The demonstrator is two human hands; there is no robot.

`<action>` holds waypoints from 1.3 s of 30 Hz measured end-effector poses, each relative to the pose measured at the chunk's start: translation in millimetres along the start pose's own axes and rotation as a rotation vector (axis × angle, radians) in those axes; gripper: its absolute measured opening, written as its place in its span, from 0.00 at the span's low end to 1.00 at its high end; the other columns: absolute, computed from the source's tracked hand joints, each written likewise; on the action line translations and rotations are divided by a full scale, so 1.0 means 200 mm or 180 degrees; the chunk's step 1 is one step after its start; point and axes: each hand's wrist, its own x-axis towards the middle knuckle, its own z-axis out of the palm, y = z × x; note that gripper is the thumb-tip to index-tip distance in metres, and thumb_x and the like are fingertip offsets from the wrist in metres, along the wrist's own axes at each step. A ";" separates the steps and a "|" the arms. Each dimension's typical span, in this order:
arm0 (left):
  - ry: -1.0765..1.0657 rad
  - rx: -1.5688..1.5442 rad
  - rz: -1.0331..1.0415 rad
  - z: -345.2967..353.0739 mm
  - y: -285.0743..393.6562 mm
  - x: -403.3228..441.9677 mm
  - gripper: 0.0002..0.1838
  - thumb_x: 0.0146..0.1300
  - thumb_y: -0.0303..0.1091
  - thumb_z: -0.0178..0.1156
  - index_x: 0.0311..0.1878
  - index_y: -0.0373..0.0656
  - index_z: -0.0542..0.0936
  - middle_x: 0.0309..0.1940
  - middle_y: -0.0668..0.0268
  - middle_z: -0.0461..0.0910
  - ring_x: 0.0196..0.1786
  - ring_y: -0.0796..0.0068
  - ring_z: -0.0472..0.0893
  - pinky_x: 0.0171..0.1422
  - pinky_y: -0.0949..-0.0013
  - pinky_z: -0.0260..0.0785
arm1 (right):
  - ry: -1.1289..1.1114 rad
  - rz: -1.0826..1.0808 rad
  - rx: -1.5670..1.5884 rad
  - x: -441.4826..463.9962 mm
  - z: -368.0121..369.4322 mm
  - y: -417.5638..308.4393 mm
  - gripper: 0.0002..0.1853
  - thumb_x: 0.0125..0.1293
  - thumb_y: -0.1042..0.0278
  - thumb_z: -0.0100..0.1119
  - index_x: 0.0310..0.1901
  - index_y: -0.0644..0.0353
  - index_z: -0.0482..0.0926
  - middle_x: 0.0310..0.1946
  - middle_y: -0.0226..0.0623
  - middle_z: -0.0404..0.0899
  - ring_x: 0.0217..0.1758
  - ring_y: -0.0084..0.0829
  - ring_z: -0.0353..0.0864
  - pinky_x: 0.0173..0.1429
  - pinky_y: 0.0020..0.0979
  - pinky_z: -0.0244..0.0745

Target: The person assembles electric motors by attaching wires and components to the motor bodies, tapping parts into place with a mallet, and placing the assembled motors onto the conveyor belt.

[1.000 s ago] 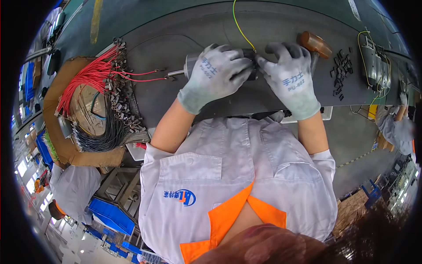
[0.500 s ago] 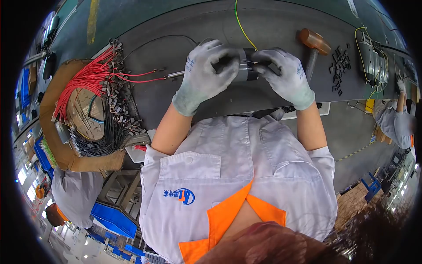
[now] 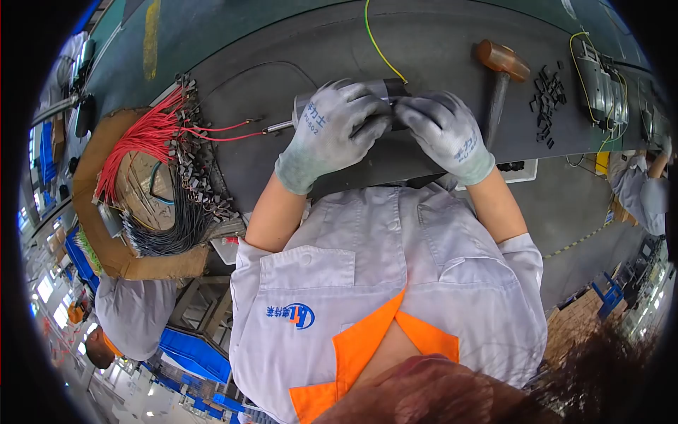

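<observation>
Beyond the pale jacket (image 3: 381, 240), metal cylinder (image 3: 376, 87) lies on dark tabletop (image 3: 452, 63): judged heavy, rigid, smooth, best held round the body, off the shaft (image 3: 280, 127). Left hand (image 3: 335, 127) arches half-curled over it, right hand (image 3: 445, 131) bunches its fingers by the black end (image 3: 397, 87) (what either pinches, cannot tell). Farther off, yellow-green wire (image 3: 381, 55) curves away.

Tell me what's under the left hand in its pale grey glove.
A silver-grey metal cylinder with a slim silver shaft projecting leftward; the left hand covers the cylinder's middle, which cannot be seen.
</observation>
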 end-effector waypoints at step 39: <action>-0.0851 0.0471 -0.1359 -0.05 0.07 0.27 0.27 0.55 0.44 0.72 0.56 0.41 0.83 0.49 0.52 0.84 0.55 0.49 0.82 0.64 0.53 0.72 | 0.0813 0.2835 -0.0915 -0.48 -0.58 1.25 0.22 0.74 0.57 0.63 0.61 0.62 0.81 0.58 0.50 0.84 0.62 0.52 0.83 0.65 0.42 0.78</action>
